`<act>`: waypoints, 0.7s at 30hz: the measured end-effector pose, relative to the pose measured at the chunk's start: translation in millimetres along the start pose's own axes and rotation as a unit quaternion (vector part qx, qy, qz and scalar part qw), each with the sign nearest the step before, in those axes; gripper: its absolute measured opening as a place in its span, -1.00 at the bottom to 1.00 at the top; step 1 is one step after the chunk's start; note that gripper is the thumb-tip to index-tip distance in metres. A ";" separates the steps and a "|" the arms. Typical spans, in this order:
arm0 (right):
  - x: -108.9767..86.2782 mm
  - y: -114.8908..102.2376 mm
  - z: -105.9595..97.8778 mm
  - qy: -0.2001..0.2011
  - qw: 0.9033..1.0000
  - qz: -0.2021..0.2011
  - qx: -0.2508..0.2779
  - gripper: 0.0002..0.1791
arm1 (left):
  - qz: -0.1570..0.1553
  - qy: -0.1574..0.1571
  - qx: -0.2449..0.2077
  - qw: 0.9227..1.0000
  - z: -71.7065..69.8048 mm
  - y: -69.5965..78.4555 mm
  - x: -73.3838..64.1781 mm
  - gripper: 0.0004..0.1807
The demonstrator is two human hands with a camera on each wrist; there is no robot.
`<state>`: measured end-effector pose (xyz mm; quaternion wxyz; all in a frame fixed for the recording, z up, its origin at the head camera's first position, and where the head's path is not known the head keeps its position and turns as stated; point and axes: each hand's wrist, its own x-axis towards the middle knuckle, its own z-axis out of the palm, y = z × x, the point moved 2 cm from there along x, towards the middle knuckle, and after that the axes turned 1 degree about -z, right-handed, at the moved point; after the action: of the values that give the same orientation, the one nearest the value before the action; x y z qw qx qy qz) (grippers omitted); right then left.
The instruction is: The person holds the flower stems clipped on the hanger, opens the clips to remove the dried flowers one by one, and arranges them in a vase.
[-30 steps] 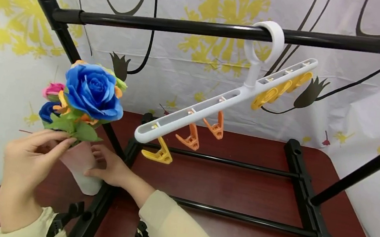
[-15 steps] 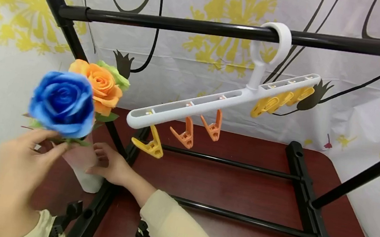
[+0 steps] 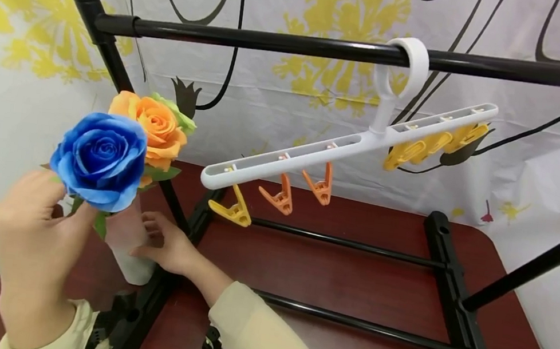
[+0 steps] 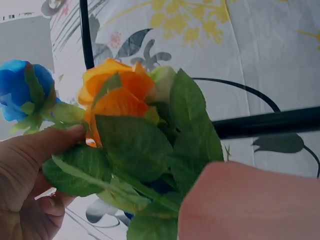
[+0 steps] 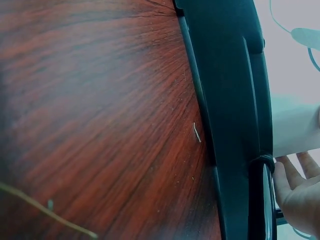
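Observation:
A large blue artificial rose [image 3: 102, 160] sits in front of an orange rose [image 3: 157, 126] at the left of the head view. Just below the blue bloom, the thumb and fingers of my left hand [image 3: 41, 239] pinch at its stem. In the left wrist view, that thumb lies beside the stem of the blue rose [image 4: 22, 92], close to green leaves [image 4: 135, 142]. The flowers stand in a pink and white vase [image 3: 129, 244]. My right hand [image 3: 168, 242] curls around the vase's right side, its far fingers partly hidden behind it.
A black rack with a top bar [image 3: 274, 42] stands on the dark red table [image 3: 340, 285]. From the bar hangs a white hanger [image 3: 345, 147] bearing orange and yellow clips [image 3: 234, 209]. A patterned cloth [image 3: 247, 96] covers the back.
The blue rose first swung left and down with my left hand, uncovering the orange rose, then shifted slightly right. The hanger has swayed a little. My right hand keeps its hold on the vase.

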<state>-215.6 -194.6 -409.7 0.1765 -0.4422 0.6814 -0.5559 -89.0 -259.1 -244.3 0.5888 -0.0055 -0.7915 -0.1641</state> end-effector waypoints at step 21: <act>1.2 0.4 0.8 -0.003 1.000 0.010 0.025 -0.29 | 0.022 -0.135 0.023 0.990 22.8 -29.2 -11.4 -0.92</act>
<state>-215.8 -196.0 -410.0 0.1949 -0.4324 0.6713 -0.5695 -112.6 -278.5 -268.1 0.4800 -0.0317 -0.8669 -0.1305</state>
